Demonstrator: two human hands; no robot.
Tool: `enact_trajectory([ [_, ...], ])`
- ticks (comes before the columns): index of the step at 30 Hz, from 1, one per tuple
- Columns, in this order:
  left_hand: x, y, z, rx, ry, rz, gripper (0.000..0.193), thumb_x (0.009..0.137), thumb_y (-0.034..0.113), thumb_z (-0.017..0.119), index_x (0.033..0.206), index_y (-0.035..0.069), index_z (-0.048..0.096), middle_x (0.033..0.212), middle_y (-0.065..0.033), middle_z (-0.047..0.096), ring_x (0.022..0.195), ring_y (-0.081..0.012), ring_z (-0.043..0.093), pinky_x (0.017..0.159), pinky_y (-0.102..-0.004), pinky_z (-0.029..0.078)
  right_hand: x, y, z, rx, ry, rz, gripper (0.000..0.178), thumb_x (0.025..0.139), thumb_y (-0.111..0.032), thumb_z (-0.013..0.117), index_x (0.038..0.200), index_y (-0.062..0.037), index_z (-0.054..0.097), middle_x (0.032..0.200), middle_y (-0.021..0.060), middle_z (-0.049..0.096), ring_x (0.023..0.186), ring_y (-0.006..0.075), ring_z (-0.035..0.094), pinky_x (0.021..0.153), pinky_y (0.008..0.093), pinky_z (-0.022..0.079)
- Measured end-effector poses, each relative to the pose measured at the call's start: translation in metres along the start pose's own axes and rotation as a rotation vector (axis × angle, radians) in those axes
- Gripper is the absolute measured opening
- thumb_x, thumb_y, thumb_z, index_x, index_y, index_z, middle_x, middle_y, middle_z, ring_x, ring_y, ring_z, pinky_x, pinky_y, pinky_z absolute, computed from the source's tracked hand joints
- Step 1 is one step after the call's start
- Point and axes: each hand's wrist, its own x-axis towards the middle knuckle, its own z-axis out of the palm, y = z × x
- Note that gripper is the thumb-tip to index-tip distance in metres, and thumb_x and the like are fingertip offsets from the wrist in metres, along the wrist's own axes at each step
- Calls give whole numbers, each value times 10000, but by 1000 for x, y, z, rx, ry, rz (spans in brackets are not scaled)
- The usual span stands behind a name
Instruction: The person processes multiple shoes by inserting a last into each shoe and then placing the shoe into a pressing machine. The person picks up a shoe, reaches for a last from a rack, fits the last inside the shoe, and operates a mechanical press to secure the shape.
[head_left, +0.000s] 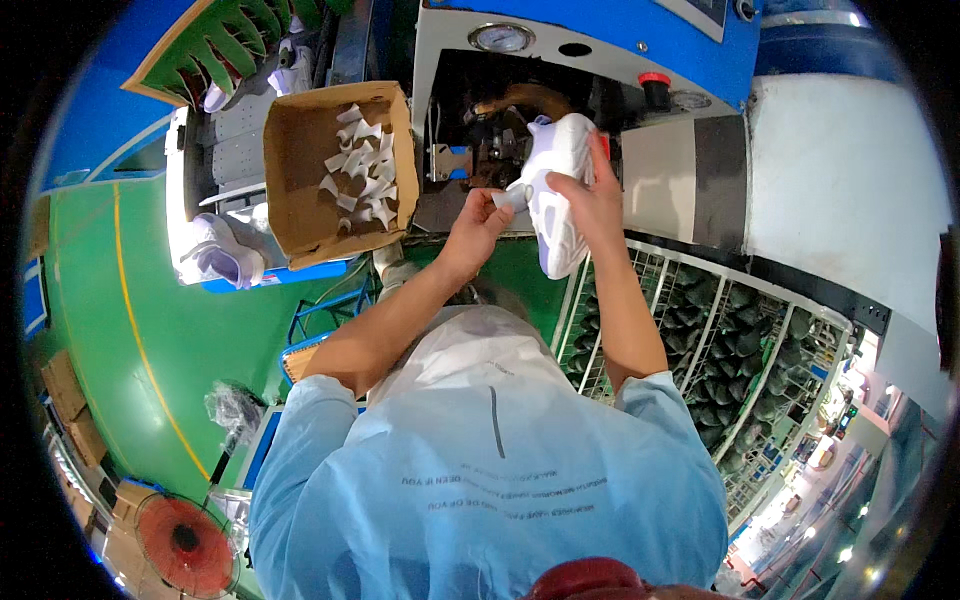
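Observation:
A white and lavender sneaker [560, 225] is gripped by my right hand [597, 203], its fingers wrapped along the far side and the thumb across it. My left hand [478, 232] pinches a small white curved piece [513, 197] against the sneaker's left side. I cannot tell whether that piece is attached to the shoe. Just left of my hands stands an open cardboard box [290, 190] with several similar white pieces [370, 170] in it. The sneaker is in front of a machine opening [490, 125] with dark metal parts inside.
The blue and grey machine [590, 30] carries a gauge [502, 38] and a red button [655, 90]. Another sneaker [222, 252] lies on the conveyor at left. A white wire rack [700, 340] full of dark shoe-shaped items stands at right. A red fan [185, 540] is at lower left.

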Motion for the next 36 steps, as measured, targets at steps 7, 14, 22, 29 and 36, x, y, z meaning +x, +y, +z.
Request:
enact_trajectory([
  [7, 44, -56, -22, -431, 109, -212, 225, 1032, 201, 605, 1162, 65, 481, 1137, -75, 597, 990, -187, 601, 902, -378, 498, 34, -12, 53, -838, -56, -25, 965, 819, -413, 731, 1621, -228, 227, 1424, 344, 496, 1248, 505, 551, 1019, 498, 482],
  [14, -14, 7, -57, -150, 145, -419, 210, 961, 201, 676, 993, 41, 544, 837, -63, 649, 708, -156, 615, 645, -315, 520, 30, 12, 69, -867, 173, -164, 893, 888, -435, 715, 1618, -234, 242, 1403, 462, 420, 1274, 609, 480, 998, 587, 482],
  [22, -30, 24, -131, 279, 639, -177, 385, 1001, 334, 643, 1179, -2, 589, 889, -63, 692, 742, -138, 630, 704, -296, 526, 2, 13, 72, -789, 381, -429, 870, 892, -406, 717, 1598, -116, 299, 1366, 401, 507, 1232, 588, 520, 927, 562, 523],
  [29, -39, 36, -56, 9, -49, -430, 756, 953, 686, 538, 1310, 20, 557, 1129, -174, 682, 899, -240, 685, 801, -384, 566, -104, 41, 50, -761, 324, -437, 810, 874, -310, 754, 1564, -116, 376, 1098, 284, 538, 899, 462, 647, 684, 484, 564],
  [36, -48, -14, -51, -358, -584, -832, 801, 961, 746, 412, 1365, 73, 568, 1249, -170, 659, 1028, -319, 683, 947, -451, 539, -170, 8, 11, -399, -319, -198, 858, 860, -330, 772, 1582, -129, 353, 1247, 204, 646, 1088, 347, 679, 882, 448, 559],
])
